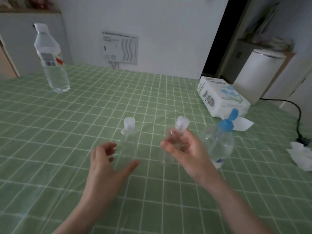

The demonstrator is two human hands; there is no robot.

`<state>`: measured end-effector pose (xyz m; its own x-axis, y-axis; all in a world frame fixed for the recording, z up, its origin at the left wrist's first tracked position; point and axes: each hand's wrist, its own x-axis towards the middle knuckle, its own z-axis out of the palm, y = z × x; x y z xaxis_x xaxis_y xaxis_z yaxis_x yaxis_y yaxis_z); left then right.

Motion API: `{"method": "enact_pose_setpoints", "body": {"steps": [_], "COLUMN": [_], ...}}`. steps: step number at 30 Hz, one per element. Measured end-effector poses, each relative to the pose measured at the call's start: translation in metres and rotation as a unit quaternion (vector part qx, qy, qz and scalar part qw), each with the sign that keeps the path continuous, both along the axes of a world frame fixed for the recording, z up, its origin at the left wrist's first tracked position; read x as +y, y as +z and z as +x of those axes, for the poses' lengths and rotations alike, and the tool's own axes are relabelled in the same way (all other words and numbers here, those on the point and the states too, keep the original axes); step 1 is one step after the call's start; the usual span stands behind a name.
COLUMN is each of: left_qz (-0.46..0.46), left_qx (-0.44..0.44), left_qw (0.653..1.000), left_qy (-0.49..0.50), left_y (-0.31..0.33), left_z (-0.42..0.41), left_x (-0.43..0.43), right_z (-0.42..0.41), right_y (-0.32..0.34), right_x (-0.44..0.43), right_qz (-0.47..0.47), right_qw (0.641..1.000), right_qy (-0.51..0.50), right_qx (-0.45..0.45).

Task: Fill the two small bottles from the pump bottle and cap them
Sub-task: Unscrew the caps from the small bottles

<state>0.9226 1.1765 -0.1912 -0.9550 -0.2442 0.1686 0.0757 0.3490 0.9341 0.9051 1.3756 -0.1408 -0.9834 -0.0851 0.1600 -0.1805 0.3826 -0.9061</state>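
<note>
Two small clear bottles with translucent caps stand on the green checked tablecloth (50, 149). The left small bottle (128, 137) stands upright, and my left hand (108, 161) curls around its near side with fingers apart; whether it touches is unclear. My right hand (184, 152) grips the right small bottle (175, 132), which tilts slightly to the right. The pump bottle (219, 142), clear with a blue top, stands just right of my right hand.
A large water bottle (52, 65) stands at the far left. A white tissue pack (221, 97) lies at the far right, with a loose tissue (243, 124) beside it. Crumpled tissue (302, 154) and a black cable (297, 119) lie at the right edge.
</note>
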Motion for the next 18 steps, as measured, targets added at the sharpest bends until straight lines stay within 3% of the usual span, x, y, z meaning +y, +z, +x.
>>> {"method": "enact_pose_setpoints", "body": {"steps": [3, 7, 13, 18], "left_qz": [-0.018, -0.057, -0.111, -0.108], "left_qx": [0.072, 0.166, 0.229, 0.214], "left_qw": [0.997, 0.983, 0.960, 0.962], "left_qy": [0.027, -0.045, -0.121, -0.132], "left_y": [-0.006, -0.002, 0.012, 0.024], "left_z": [0.031, 0.047, 0.055, 0.057], "left_x": [0.011, 0.030, 0.055, 0.057], "right_z": [0.011, 0.034, 0.061, 0.070], "right_y": [0.003, 0.001, -0.003, 0.021], "right_x": [-0.001, -0.007, -0.018, -0.017], "right_qz": [-0.027, -0.056, -0.084, 0.023], "right_qw": [1.000, 0.998, 0.994, 0.995], "right_qy": [0.007, 0.038, 0.063, 0.084], "right_qx": [-0.003, -0.014, 0.012, 0.043]}}
